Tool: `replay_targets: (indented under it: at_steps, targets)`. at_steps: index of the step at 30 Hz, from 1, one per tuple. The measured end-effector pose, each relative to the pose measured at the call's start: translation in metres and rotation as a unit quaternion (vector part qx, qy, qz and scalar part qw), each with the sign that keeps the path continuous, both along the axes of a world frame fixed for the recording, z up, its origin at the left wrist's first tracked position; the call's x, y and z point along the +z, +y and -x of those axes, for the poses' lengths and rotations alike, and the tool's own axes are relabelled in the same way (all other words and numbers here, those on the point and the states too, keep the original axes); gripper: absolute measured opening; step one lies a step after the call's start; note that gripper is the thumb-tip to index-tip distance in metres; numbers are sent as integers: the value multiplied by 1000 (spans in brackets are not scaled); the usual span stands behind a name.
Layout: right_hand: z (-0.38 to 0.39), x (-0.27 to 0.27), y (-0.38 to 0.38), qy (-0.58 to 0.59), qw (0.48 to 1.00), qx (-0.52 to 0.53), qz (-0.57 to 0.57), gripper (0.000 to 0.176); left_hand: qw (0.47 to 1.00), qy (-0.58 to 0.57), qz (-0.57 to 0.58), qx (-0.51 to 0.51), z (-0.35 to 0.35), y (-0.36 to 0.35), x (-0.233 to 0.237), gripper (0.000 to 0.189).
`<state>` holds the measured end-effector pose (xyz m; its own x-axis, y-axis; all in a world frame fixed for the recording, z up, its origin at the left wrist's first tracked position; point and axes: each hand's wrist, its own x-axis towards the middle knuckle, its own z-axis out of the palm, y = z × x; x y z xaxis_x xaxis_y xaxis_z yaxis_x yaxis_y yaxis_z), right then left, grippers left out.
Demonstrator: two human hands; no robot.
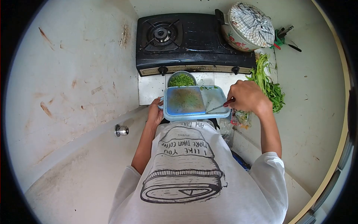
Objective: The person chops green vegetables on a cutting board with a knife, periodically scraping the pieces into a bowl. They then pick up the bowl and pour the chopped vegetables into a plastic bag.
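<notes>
My left hand point(156, 111) grips the left handle end of a light blue tray point(197, 117). A blue cutting board point(185, 100) with a stained middle lies in the tray's left part. In my right hand point(249, 96) is a knife point(220, 107) with a dark red handle, its blade low over the tray's right side, near the board's edge. A few green bits lie at the tray's far rim. Just beyond the tray stands a bowl point(182, 79) of chopped greens.
A black gas stove point(197, 44) spans the back, with a cloth-covered pot point(238, 35) on its right side. Leafy greens point(268, 84) lie right of my right hand. Plastic bags point(226, 128) sit below it. A round door knob point(121, 130) is at left.
</notes>
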<state>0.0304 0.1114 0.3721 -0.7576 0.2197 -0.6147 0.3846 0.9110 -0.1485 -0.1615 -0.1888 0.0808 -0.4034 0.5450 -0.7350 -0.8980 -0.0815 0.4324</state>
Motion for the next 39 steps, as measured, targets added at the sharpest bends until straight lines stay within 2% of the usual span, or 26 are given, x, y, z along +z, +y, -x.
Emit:
replay_targets:
  at_steps: [1,6,10,14,20,21,25,28,33,36,39]
  targets:
    - [1,7,3,-14,999,-32,7,18,1000,-6,4,3,1,-1,-2,24]
    - [12,13,-2,52,997,-17,47,20,1000,-13,9,24,4,5,3,22]
    - [20,-8,-11,108,991,4,82,22,1000,-9,12,13,9,7,0,22]
    - [12,-20,-4,108,989,22,101,22,1000,-14,18,7,10,10,-1,22]
    - [-8,-12,39,-1,996,-74,46,26,1000,-6,24,-8,9,11,7,24]
    - [-9,-13,38,35,994,-90,49,28,1000,-4,27,0,9,11,5,25]
    - [0,-27,12,142,979,-57,133,22,1000,6,12,-4,11,12,-7,25]
    - [10,-52,-6,159,971,-45,170,22,1000,3,-3,-2,10,16,-2,23]
    - [47,-71,-13,234,965,27,113,20,1000,-15,-2,-1,4,26,12,23]
    - [76,-61,-12,238,957,123,108,21,1000,-11,-9,7,2,31,11,23]
    - [97,-66,-10,177,968,102,148,22,1000,11,-3,12,0,32,13,24]
